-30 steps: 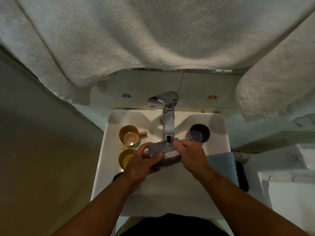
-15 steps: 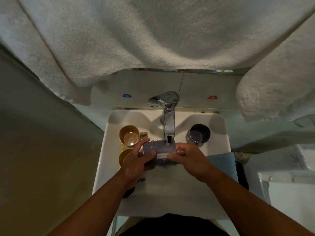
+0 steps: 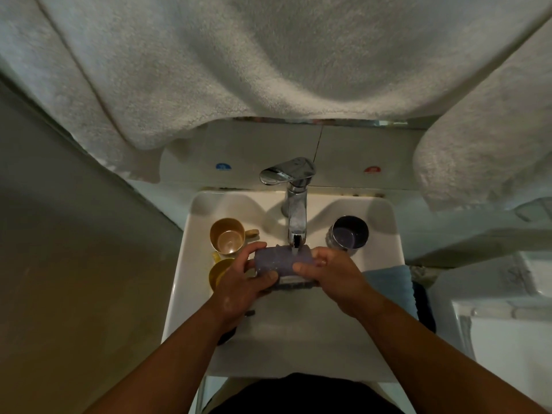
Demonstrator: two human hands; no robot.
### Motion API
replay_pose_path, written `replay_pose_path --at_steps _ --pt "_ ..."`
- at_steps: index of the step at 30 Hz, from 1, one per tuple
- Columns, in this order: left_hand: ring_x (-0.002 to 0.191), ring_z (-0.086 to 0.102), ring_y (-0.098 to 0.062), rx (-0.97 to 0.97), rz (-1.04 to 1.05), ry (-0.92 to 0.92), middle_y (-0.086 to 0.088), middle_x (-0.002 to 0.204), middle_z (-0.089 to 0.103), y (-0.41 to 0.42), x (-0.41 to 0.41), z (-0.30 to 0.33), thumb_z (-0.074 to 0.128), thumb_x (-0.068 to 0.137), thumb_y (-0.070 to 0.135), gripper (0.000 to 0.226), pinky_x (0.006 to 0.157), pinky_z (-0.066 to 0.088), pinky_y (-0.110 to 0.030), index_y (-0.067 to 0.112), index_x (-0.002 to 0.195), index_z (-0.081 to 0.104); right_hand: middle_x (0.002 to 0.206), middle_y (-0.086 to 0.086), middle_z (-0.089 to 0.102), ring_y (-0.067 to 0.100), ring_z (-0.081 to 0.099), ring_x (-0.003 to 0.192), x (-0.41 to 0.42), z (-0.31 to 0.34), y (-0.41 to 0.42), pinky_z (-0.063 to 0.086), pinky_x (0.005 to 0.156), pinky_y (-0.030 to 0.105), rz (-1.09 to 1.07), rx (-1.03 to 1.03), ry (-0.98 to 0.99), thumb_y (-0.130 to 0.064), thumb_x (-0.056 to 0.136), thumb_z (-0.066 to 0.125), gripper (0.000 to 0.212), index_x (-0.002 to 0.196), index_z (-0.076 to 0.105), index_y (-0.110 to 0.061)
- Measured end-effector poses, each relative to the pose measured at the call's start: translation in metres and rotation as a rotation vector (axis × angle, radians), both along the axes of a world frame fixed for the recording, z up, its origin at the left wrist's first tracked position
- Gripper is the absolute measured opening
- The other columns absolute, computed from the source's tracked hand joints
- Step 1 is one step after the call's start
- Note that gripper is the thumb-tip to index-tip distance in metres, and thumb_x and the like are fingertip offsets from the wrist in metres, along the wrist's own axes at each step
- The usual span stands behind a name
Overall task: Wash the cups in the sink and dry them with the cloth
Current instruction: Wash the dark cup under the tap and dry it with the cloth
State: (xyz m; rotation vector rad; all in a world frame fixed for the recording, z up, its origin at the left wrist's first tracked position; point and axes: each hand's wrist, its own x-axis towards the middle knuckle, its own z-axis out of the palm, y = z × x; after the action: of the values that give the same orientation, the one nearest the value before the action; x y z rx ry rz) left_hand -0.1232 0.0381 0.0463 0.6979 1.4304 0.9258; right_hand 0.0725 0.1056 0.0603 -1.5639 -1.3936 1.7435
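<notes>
Under the tap (image 3: 295, 222), both hands (left hand (image 3: 242, 282), right hand (image 3: 328, 271)) gripping purple cup (image 3: 280, 259)

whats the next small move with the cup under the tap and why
Probably roll the purple cup a little under the faucet. Both the left hand and right hand grip it on its side, and the water strikes only its upper wall.

Over the white sink (image 3: 179, 282), both hands hold a purple cup (image 3: 279, 259) sideways under the running tap (image 3: 295, 216). The left hand (image 3: 242, 285) grips its left end, the right hand (image 3: 331, 273) its right end. A tan cup (image 3: 227, 239) and a yellow cup (image 3: 217, 271) stand along the sink's left edge, a dark cup (image 3: 350, 233) near its back right corner, and a blue cloth (image 3: 391, 283) drapes over the right edge.
</notes>
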Motion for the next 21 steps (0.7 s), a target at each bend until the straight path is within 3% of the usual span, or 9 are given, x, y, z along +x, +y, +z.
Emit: replay_pose_path --at_steps 2,5,8,10,12,15,18,21 --pt "0.115 0.065 -0.022 0.019 -0.003 0.003 -0.002 0.133 0.060 -0.001 0.000 0.000 0.076 0.087 0.009 0.062 0.088 0.061 -0.043 0.036 0.137 0.050 0.075 0.003 0.073 0.012 0.068 0.068 0.001 0.002 -0.003 0.055 0.064 0.026 0.027 0.020 -0.016 -0.021 0.089 0.075 0.012 0.081 0.070 -0.014" --pt "0.114 0.065 -0.023 0.024 -0.032 0.044 -0.003 0.133 0.059 -0.002 0.003 -0.001 0.077 0.086 0.012 0.063 0.086 0.062 -0.040 0.036 0.137 0.049 0.075 0.015 0.069 0.017 0.062 0.065 -0.002 -0.004 0.000 0.052 0.063 0.034 -0.068 0.057 -0.179 -0.039 0.094 0.066 0.039 0.076 0.070 -0.005" --pt "0.113 0.066 -0.024 0.026 -0.002 0.055 -0.004 0.134 0.059 -0.002 0.005 -0.001 0.077 0.087 0.015 0.063 0.085 0.062 -0.040 0.035 0.139 0.048 0.078 0.006 0.072 0.018 0.069 0.072 0.001 -0.002 0.001 0.056 0.064 0.030 -0.011 0.032 -0.052 -0.021 0.084 0.080 0.017 0.085 0.069 -0.007" --pt "0.112 0.067 -0.028 0.005 0.037 0.017 -0.005 0.134 0.058 0.001 0.004 -0.001 0.074 0.090 0.021 0.060 0.086 0.062 -0.047 0.035 0.141 0.047 0.089 0.003 0.075 0.015 0.073 0.080 0.003 0.004 -0.002 0.058 0.069 0.024 0.148 0.064 0.002 -0.009 0.079 0.082 0.023 0.098 0.069 -0.012" --pt "0.110 0.067 -0.028 -0.025 0.040 0.000 -0.004 0.130 0.059 0.004 0.004 0.002 0.067 0.095 0.024 0.052 0.086 0.062 -0.047 0.035 0.142 0.046 0.088 0.003 0.075 0.016 0.073 0.081 0.003 0.003 -0.003 0.060 0.072 0.031 0.145 0.106 -0.059 -0.020 0.090 0.073 0.008 0.096 0.072 -0.015" --pt "0.107 0.067 -0.022 -0.046 0.000 0.025 0.001 0.121 0.061 0.006 0.006 0.001 0.061 0.099 0.030 0.044 0.086 0.062 -0.043 0.037 0.139 0.045 0.086 0.010 0.074 0.024 0.072 0.082 -0.002 0.001 0.001 0.058 0.075 0.040 -0.061 0.037 -0.098 -0.036 0.102 0.054 0.033 0.089 0.074 -0.013" --pt "0.107 0.069 -0.027 -0.099 0.038 0.018 -0.003 0.124 0.063 0.005 0.008 -0.004 0.066 0.096 0.037 0.041 0.086 0.061 -0.049 0.041 0.133 0.050 0.087 0.004 0.073 0.019 0.071 0.082 0.000 0.006 -0.001 0.056 0.066 0.027 0.041 0.061 -0.037 -0.023 0.095 0.066 0.010 0.093 0.069 -0.015" --pt "0.106 0.069 -0.028 -0.147 0.070 0.023 -0.004 0.130 0.062 0.008 0.008 -0.008 0.068 0.092 0.047 0.039 0.085 0.060 -0.055 0.044 0.128 0.054 0.084 -0.003 0.071 0.010 0.070 0.077 0.003 0.005 -0.004 0.054 0.064 0.020 0.178 0.145 -0.083 -0.016 0.083 0.080 0.018 0.094 0.066 -0.018"
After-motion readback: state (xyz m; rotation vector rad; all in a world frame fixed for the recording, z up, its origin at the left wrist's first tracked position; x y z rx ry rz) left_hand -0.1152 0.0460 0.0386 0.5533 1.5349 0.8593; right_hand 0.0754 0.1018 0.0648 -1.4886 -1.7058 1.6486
